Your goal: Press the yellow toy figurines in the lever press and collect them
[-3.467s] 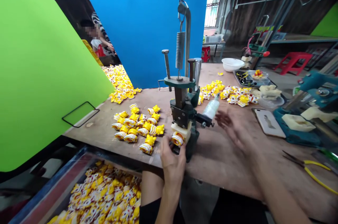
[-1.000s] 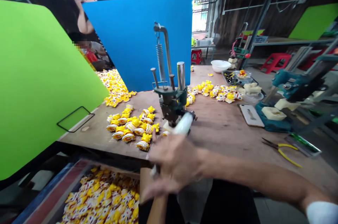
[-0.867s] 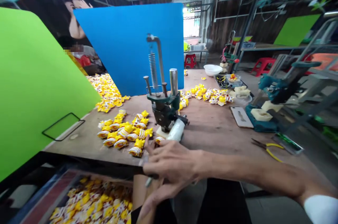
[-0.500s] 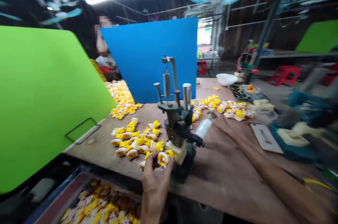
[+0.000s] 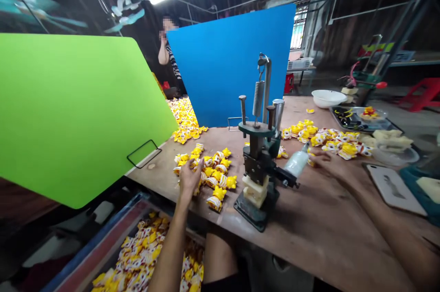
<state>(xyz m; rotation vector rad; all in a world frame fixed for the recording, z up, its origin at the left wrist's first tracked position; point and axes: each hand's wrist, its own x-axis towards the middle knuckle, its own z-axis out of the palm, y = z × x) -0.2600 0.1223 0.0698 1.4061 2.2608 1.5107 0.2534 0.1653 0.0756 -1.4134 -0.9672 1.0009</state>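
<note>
My left hand reaches over a group of small yellow-and-white plastic toy figures left of the press. Its thumb and fingers are apart among the figures, and nothing is plainly gripped. A green-and-grey hand press with a coil spring stands upright on the table, and cream blocks sit at its lower part. Beyond the press's pale lever handle, my right hand has its fingers curled at a small yellow toy piece, partly hidden and blurred. More yellow-and-white toy pieces lie just past this hand.
A green board and a blue board stand up around the table. A crate full of toy pieces is below left. To the right are a white bowl, a tray and a phone-like slab. A person stands behind.
My left hand has moved left from the press to the figures; the striped toy figure it held is no longer in its fingers. My right hand stays near the handle. The view has turned left.
</note>
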